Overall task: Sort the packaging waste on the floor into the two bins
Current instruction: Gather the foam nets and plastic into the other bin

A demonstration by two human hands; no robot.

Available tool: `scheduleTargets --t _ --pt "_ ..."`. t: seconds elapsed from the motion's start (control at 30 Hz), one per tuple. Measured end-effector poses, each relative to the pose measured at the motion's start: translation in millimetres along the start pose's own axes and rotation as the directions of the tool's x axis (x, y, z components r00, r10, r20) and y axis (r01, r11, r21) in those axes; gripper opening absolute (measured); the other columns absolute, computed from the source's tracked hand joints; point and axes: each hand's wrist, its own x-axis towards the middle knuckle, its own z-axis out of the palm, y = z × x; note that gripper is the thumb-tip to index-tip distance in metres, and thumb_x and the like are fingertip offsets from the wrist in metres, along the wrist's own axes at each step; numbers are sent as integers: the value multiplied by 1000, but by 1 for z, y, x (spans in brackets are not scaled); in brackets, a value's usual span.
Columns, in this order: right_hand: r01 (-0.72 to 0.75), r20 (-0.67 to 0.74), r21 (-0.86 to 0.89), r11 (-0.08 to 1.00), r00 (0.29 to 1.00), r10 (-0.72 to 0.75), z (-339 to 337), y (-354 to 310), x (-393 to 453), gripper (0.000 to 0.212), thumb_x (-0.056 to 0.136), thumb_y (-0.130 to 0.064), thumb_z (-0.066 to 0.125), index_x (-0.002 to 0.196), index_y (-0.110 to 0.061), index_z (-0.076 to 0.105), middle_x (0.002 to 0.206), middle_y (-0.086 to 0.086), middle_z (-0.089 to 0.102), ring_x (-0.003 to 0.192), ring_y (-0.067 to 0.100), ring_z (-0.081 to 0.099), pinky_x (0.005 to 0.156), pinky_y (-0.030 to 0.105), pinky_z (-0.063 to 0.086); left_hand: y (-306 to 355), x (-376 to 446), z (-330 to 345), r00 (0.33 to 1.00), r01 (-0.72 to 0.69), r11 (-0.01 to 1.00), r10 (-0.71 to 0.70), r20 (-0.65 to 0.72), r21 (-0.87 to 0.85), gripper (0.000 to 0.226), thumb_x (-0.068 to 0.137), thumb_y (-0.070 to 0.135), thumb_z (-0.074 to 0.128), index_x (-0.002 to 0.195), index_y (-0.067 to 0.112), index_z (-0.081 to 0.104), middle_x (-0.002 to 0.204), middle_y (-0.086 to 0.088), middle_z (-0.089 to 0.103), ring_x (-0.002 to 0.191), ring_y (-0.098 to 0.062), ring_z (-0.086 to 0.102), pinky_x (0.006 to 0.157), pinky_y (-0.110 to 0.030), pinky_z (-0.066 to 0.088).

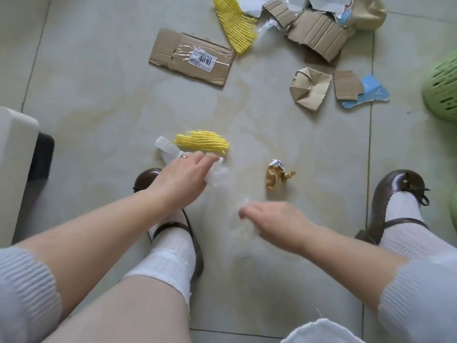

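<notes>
Nearest, the right hand reaches down over the tiled floor with its fingers curled around one end of a clear plastic film; the film is blurred and nearly see-through, so its edges are hard to trace. Just beyond, the left hand grips the film's other, crumpled end between fingers and thumb, above a brown shoe. The other shoe stands well apart on the right.

Between the hands and slightly farther lies a crumpled brown wad with a bit of white printed paper on top. Just past the left hand, a yellow foam net lies flat, with a small clear wrapper touching its left end.

Farther out, a flat cardboard sheet with a white label reading 4010 lies alone. To its right sit a folded brown paper piece, a torn cardboard scrap and a blue card shard partly under that scrap.

Farthest, a second yellow net lies beside a heap of torn cardboard and white paper. A green slotted bin shows at the right edge, and a white bin at the left edge.
</notes>
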Motion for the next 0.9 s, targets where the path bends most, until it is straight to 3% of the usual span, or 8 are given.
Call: scheduleTargets --t 0.1,0.2,0.33,0.47,0.53,0.67,0.77,0.9 --pt "-144 -254 40 989 956 150 -22 19 25 54 60 -9 74 112 -14 61 85 6 70 71 28 68 53 29 49 -14 6 -11 989 89 996 -88 -116 3 50 78 19 38 122 8 59 104 -20 63 88 -42 61 72 -45 49" --pt "-222 -316 -61 973 929 192 -34 47 31 62 55 -15 80 114 -7 63 83 11 70 70 32 68 58 32 52 -34 9 -18 977 190 982 -188 -103 6 42 74 18 39 102 5 67 103 -21 62 95 -45 57 74 -47 47" --pt "-282 -201 -120 952 946 255 -30 67 23 48 48 -14 85 94 -13 71 85 14 61 76 37 62 61 38 51 -46 24 -24 989 151 988 -151 4 30 32 80 2 53 111 4 60 140 -18 43 137 -37 30 101 -50 34" --pt "-359 -50 -12 933 932 358 -27 72 25 46 73 -40 75 114 -24 63 145 14 37 130 34 39 95 41 44 -40 52 -25 978 31 989 -60 198 147 37 85 6 46 120 16 51 154 -7 26 146 -26 10 113 -44 19" --pt "-403 59 15 915 914 401 -22 73 24 51 77 -41 68 123 -27 53 152 8 23 138 28 27 100 37 40 -36 65 -22 970 -27 960 -42 238 278 38 86 10 43 121 21 48 150 -2 31 145 -23 13 114 -44 18" --pt "-428 148 -36 903 892 428 -19 68 21 41 83 -28 57 119 -31 39 128 0 35 121 24 40 81 34 45 -26 84 -20 968 -78 912 -26 248 403 37 79 9 47 113 22 50 124 -1 51 125 -24 42 105 -39 29" --pt "-365 227 -53 929 902 367 -24 65 25 30 87 -18 47 114 -26 38 113 2 42 109 25 47 76 34 40 -22 89 -20 958 -124 884 -11 286 451 33 79 3 46 109 17 47 113 -6 54 109 -27 52 92 -36 35" --pt "-379 266 13 925 893 362 -55 77 52 39 85 -13 48 123 -21 41 122 4 50 116 27 49 83 32 40 -25 90 -17 949 -51 924 -73 305 380 34 80 4 48 112 14 43 109 -5 55 103 -26 58 83 -33 37"
